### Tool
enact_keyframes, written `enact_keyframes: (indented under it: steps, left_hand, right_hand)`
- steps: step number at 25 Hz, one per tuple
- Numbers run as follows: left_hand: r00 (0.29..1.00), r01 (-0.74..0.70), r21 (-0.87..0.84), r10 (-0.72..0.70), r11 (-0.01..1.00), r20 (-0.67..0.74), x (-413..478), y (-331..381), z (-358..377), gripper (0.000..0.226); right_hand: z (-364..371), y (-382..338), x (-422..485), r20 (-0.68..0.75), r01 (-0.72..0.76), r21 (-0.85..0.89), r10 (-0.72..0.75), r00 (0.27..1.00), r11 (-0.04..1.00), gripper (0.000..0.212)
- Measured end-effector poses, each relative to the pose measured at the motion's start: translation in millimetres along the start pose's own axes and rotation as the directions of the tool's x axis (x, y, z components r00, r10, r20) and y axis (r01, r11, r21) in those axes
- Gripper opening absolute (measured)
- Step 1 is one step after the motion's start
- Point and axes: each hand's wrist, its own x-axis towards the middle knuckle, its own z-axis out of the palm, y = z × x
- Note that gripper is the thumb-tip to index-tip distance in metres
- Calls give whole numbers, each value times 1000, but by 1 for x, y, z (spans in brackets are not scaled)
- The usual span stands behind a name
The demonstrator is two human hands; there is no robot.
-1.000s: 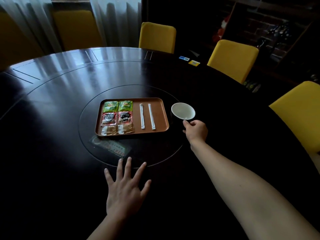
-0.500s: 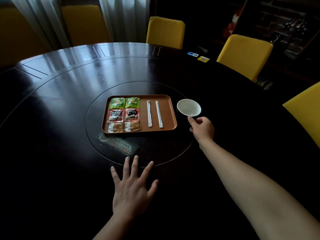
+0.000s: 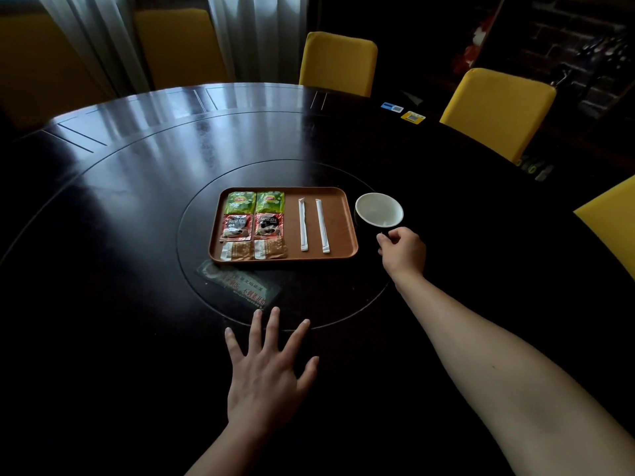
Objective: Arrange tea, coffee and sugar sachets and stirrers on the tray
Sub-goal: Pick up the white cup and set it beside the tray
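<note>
sachets and stirrers already lie sorted on the tray (image 3: 340,221), which sits at the middle of the round bench (image 3: 137,187), so the arranging itself looks close to done.

right hand (image 3: 402,250) reaches out at about 3 o'clock of the tray, fingers curled at the near side of the cup (image 3: 379,210); it seems to pinch the handle, though the dark handle is hard to make out, so i cannot tell for sure that it grips. likely it is setting the cup just beside the tray's right edge, to complete the set.

left hand (image 3: 266,376) lies flat and released on the bench at 6 o'clock of the tray, fingers spread, grasping nothing; probably a brace while the other arm stretches.

on the tray, two green tea sachets (image 3: 254,202) sit at 12 o'clock of the left half, two red coffee sachets (image 3: 252,227) below them, two brown sugar sachets (image 3: 254,249) nearest. two white wrapped stirrers (image 3: 312,225) lie parallel on the right half, well apart from the packets. paired rows keep each kind readable.

a dark printed card (image 3: 240,286) rests on the bench just near of the tray.
</note>
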Motion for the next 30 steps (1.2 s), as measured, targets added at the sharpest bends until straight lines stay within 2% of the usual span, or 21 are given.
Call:
enact_keyframes:
  steps: [18, 23, 27, 30]
  left_hand:
    - [1000, 11, -14, -11, 1000, 0, -1, 1, -4, 64]
    - [1000, 18, -25, -18, 1000, 21, -2, 3, -10, 66]
    - [999, 18, -32, -17, 999, 44, -2, 4, -14, 66]
    - [998, 18, -33, -16, 999, 68, -1, 4, -15, 67]
  right_hand:
    - [6, -5, 15, 21, -45, -20, 45, 999, 999, 20]
    - [4, -11, 10, 32, -66, 22, 65, 997, 998, 18]
    - [-3, -17, 6, 87, -79, 77, 73, 994, 994, 15]
    - [-11, -16, 0, 163, -82, 44, 74, 984, 996, 28]
